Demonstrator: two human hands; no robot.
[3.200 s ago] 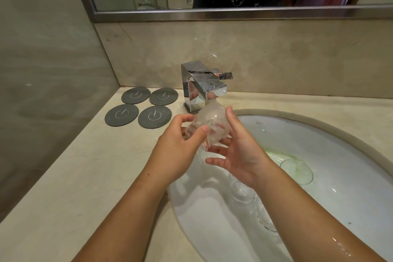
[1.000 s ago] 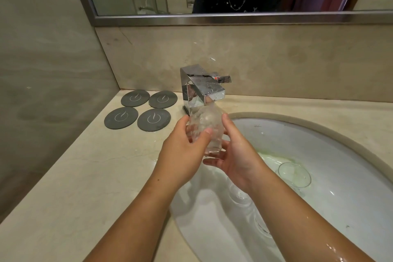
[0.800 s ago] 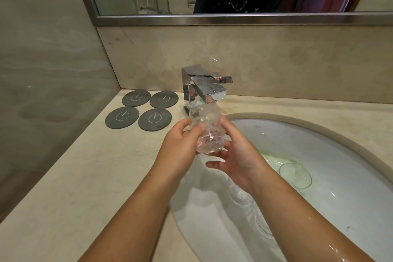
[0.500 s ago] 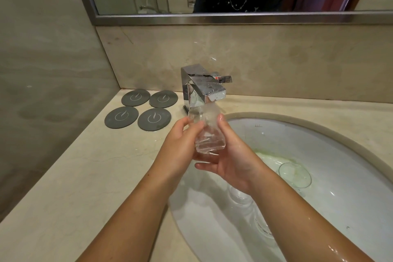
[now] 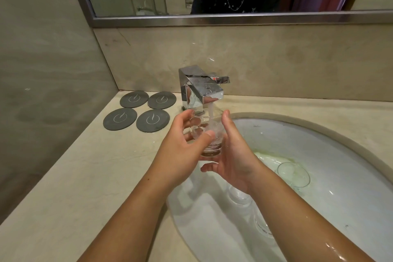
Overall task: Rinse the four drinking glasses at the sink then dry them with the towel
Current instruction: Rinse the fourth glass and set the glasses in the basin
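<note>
Head view looks down at two hands over the sink. Left hand (image 5: 182, 144) wraps its fingers and thumb round a clear glass (image 5: 209, 134) and holds it upright. Right hand (image 5: 231, 155) is open and flat against the other side, with its thumb pointing up and its fingers under the bottom. Both arms reach forward from the bottom of the picture, and the right arm looks wet.

Water (image 5: 211, 112) runs from the shiny tap (image 5: 200, 89) straight into the glass, so this looks like the rinsing step. Next, I think, the water must be tipped out with a firm hold, because wet glass can slip.

Three more glasses (image 5: 293, 174) sit lower in the white sink (image 5: 308, 134). I cannot tell if they are rinsed. Four round grey mats (image 5: 136, 110) lie on the table (image 5: 74, 176) to the left. No towel shows.
</note>
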